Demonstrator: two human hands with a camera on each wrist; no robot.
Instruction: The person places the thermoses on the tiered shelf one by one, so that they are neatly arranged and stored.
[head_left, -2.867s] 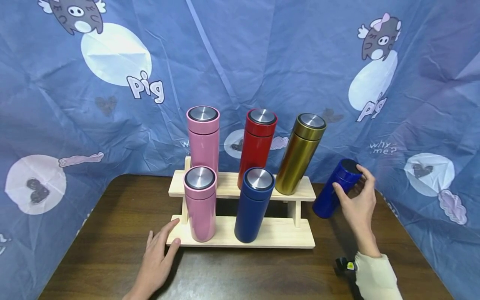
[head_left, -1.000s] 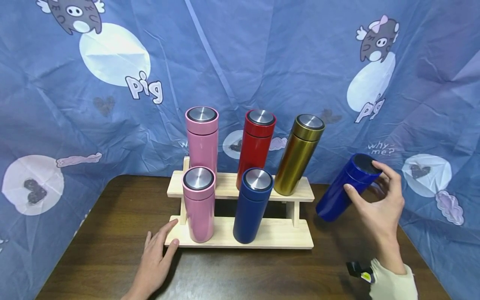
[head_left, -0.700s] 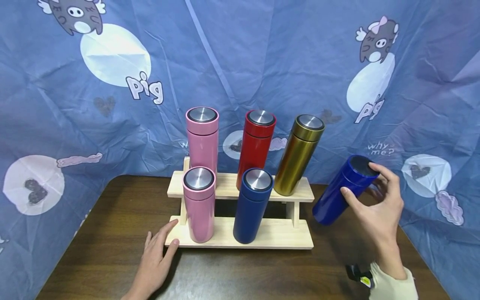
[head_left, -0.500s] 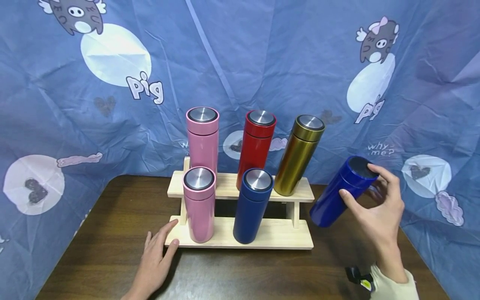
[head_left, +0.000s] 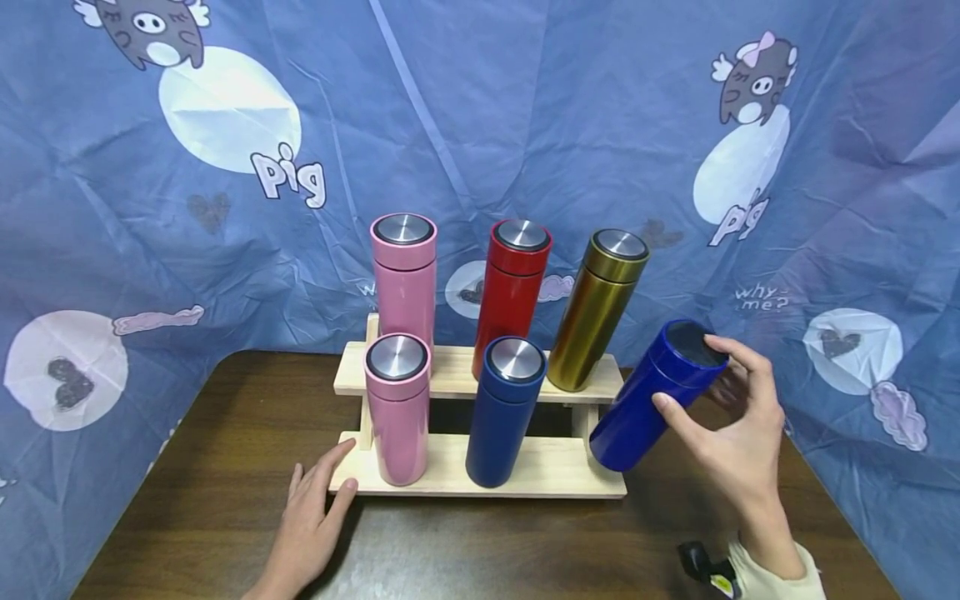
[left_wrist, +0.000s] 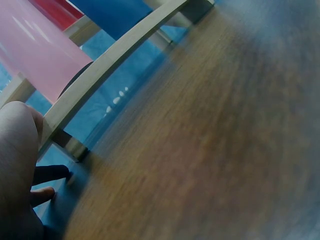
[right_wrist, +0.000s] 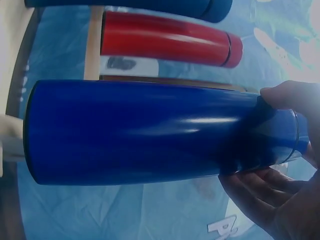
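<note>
My right hand (head_left: 738, 433) grips a glossy blue thermos bottle (head_left: 652, 400) near its dark-topped lid, thumb on the near side. The bottle leans, its base in front of the right end of the lower shelf of a two-tier wooden rack (head_left: 558, 467); whether they touch I cannot tell. In the right wrist view, the blue bottle (right_wrist: 150, 132) spans the frame between thumb and fingers. My left hand (head_left: 311, 517) rests at the lower shelf's left end, thumb at its front edge, fingers extended. The left wrist view shows it beside the shelf edge (left_wrist: 107, 70).
On the lower shelf stand a pink bottle (head_left: 401, 425) and a matte navy bottle (head_left: 498, 433). The upper shelf holds another pink bottle (head_left: 407, 292), a red bottle (head_left: 513, 300) and a gold bottle (head_left: 596, 325). A blue patterned cloth (head_left: 480, 100) hangs behind the wooden table (head_left: 465, 550).
My right hand first carried the blue thermos bottle to the right, then brought it left and lower, to the lower shelf's right end. The left hand stays in place.
</note>
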